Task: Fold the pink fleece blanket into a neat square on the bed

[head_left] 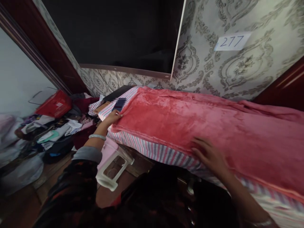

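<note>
A red plush blanket [166,117] lies long and folded over a striped sheet [152,150] on a low surface below the television. My left hand [113,117], with a bracelet on its wrist, is closed at the blanket's left end, thumb and fingers pinching its edge. Just beyond those fingers rests a dark, flat item [119,104], partly pixelated, on the striped cloth. Over the blanket's near edge is my right hand [206,153], fingers apart and slightly bent, holding nothing; it is a little blurred.
A large television [114,34] hangs on the patterned wall, with a paper marked 277 [232,41] to its right. At left, a red basket [55,104] stands among heaped clothes [59,133]. A pink and white plastic stool [111,155] stands below my left arm.
</note>
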{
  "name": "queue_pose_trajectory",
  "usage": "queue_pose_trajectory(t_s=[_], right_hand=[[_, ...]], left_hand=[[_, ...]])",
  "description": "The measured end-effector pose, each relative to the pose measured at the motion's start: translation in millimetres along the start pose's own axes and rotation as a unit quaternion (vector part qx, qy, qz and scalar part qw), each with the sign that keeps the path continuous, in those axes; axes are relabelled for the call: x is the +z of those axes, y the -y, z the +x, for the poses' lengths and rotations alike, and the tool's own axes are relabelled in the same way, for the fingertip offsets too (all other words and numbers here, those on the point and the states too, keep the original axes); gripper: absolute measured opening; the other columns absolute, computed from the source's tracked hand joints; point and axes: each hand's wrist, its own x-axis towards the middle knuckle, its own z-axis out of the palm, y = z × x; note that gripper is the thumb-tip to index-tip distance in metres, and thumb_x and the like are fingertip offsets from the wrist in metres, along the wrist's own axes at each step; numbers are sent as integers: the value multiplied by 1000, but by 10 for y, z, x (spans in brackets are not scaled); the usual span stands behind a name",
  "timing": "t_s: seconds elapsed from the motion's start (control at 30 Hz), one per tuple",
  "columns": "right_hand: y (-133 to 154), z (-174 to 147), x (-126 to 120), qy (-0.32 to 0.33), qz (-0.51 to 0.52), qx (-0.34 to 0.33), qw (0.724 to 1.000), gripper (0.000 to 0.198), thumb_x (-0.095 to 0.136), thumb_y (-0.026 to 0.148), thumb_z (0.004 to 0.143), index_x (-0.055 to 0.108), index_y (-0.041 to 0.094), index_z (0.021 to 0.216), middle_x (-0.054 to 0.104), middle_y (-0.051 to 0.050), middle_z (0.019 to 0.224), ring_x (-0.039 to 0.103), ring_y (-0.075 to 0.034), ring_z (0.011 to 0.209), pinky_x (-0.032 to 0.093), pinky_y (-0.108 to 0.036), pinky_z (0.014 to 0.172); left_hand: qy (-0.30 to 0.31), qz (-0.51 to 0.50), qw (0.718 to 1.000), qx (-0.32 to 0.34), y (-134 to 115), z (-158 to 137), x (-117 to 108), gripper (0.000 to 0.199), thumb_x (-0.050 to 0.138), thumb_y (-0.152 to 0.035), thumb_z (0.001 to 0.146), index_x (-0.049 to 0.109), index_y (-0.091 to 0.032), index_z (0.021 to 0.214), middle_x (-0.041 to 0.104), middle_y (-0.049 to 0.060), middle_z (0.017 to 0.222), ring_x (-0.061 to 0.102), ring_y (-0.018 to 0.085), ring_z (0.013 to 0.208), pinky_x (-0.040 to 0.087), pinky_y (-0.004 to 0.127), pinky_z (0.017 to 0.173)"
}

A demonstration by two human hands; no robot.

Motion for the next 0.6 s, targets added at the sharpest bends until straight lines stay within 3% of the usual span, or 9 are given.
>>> queue_pose_trajectory(t_s=[0.13,0.27,0.47,0.6], right_hand=[[453,308,493,30,26,-68,997,34,50,37,98,67,21,123,66,-14,124,61,-29,115,52,-49,98],[494,405,721,30,-16,-79,996,32,49,29,98,68,20,121,68,-13,120,62,-30,109,54,-49,92],[476,487,714,-23,-10,-86,996,30,41,17,99,71,19,97,70,-10,93,63,-24,86,53,-38,78],[548,478,627,-28,-13,-111,993,28,42,17,100,70,19,97,67,-8,89,60,-22,84,50,-36,79]], left_hand=[[11,-45,999,14,72,-93,-20,33,71,-48,67,57,-20,78,56,-3,65,52,14,63,38,23,55],[20,-74,997,19,101,-116,-15,36,75,-51,60,58,-19,64,53,-3,57,50,15,60,37,24,53],[21,-96,995,3,125,-108,9,33,71,-48,58,55,-20,61,53,-2,56,48,13,54,37,25,51],[8,-69,998,-9,105,-131,-5,25,67,-42,60,53,-21,62,54,-3,57,51,15,56,38,25,52]])
